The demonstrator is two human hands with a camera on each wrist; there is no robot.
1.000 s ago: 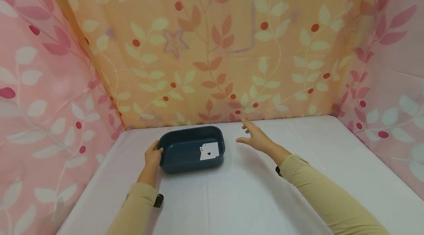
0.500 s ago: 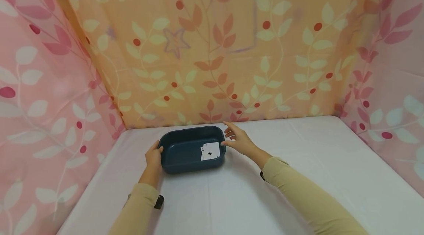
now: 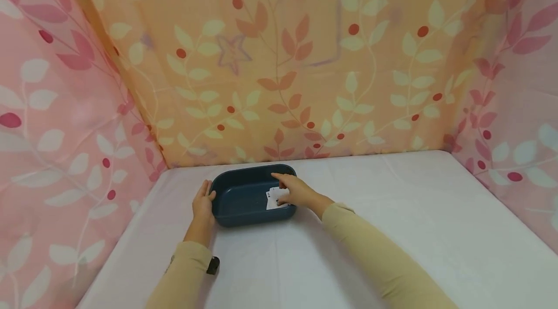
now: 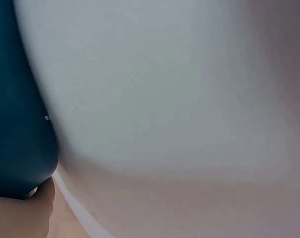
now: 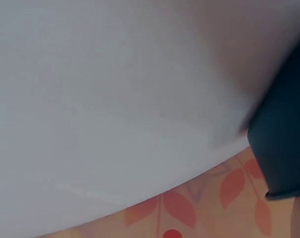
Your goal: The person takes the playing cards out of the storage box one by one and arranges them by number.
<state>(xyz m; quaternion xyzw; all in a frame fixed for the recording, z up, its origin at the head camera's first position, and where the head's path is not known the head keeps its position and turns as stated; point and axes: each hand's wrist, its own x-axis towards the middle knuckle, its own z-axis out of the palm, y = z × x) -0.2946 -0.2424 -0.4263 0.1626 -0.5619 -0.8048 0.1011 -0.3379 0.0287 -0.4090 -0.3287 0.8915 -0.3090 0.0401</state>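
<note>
Right hand [image 3: 301, 192] has thumb and forefinger spread over white playing cards [image 3: 271, 203], can't tell from here if touching; left hand [image 3: 202, 207] pinches left wall of dark-blue tray [image 3: 240, 198], presumably steadying it; cards overlap inside, right end; tray's on white-covered tabletop [image 3: 370, 188]

Left hand [image 3: 202, 206] grips while right hand [image 3: 300, 192] extends, thumb [image 3: 285, 199] and forefinger [image 3: 282, 177] apart.

One tray [image 3: 255, 220], one table [image 3: 392, 193]; cards [image 3: 271, 200] perhaps two, partly covered.
</note>
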